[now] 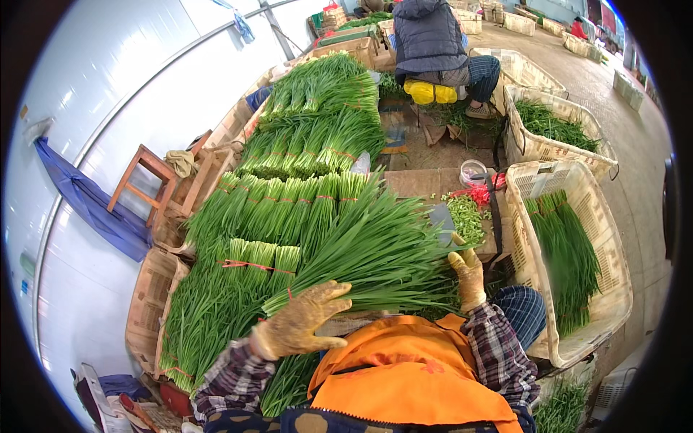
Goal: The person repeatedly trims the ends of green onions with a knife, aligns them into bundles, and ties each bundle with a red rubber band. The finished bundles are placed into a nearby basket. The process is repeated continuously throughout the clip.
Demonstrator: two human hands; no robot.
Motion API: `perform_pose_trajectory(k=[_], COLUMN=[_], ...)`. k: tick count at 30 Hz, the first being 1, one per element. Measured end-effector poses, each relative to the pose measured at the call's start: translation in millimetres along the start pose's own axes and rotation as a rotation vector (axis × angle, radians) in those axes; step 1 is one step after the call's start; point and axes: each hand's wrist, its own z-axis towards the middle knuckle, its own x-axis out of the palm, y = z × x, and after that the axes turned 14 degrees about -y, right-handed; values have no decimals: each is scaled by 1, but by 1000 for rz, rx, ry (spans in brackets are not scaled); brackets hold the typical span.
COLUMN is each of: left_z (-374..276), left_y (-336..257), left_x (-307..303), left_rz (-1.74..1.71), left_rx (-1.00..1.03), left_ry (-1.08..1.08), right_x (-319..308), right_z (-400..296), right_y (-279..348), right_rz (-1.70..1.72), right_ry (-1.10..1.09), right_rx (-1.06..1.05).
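Both my hands wear yellowish, stained gloves. My left hand (306, 319), fingers spread, is beside the pale stem end of a large loose sheaf of long green garlic chives (373, 249); whether it touches the stems I cannot tell. My right hand (468, 273) is raised at the leaf tips, thumb and fingers apart, by a grey flat blade (442, 221). Short cut stem ends (465, 216) lie on a wooden board (417, 181) behind it. Bundles tied with red bands (260, 257) are stacked in rows to the left.
A plastic crate (617, 270) at my right holds tied bundles; another crate (563, 149) behind it holds loose greens. Red ties (479, 193) and a small round tub (472, 170) are on the board. A person (430, 43) sits ahead. A wooden stool (143, 181) stands left.
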Motion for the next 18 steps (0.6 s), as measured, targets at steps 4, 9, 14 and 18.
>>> perform_pose_trajectory(k=[4,9,14,18], left_z=[21,-13,-2,-22], left_y=[8,145,123,144], left_x=[-62,-15,32,50], left_rz=[-306,-101,-448,-318], left_rx=[-94,-542,-661,-690], left_ry=[-376,-373,74,-3], right_x=[-5,-1,-29,-41], right_z=[-2,-2,8,16], right_y=[-10,-31,-37,-35], right_rz=[-92,-247,-317,-118], right_ry=[36,28,-140,-151], right_rx=[-20,-27,34,33])
